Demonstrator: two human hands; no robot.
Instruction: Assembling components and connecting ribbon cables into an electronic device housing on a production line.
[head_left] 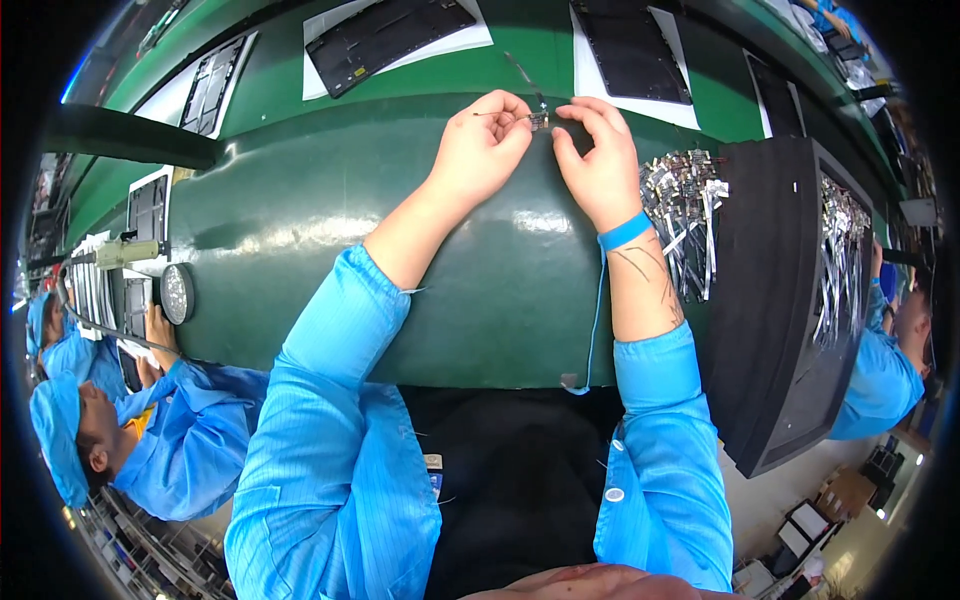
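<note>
Blue sleeves (300, 440), left hand (480, 148) pinching small part (539, 121), black box (757, 300) holding silver strips (838, 260)

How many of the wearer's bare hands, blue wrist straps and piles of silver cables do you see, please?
Bare left hand and right hand: 2
Blue wrist strap: 1
Piles of silver cables, on green table and in black box: 2
Total: 5

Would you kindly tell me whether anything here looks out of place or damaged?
The loose heap of small parts left of the black box looks untidy: its silvery strips cross at odd angles. The piece in the left hand is too small to judge for damage.
</note>
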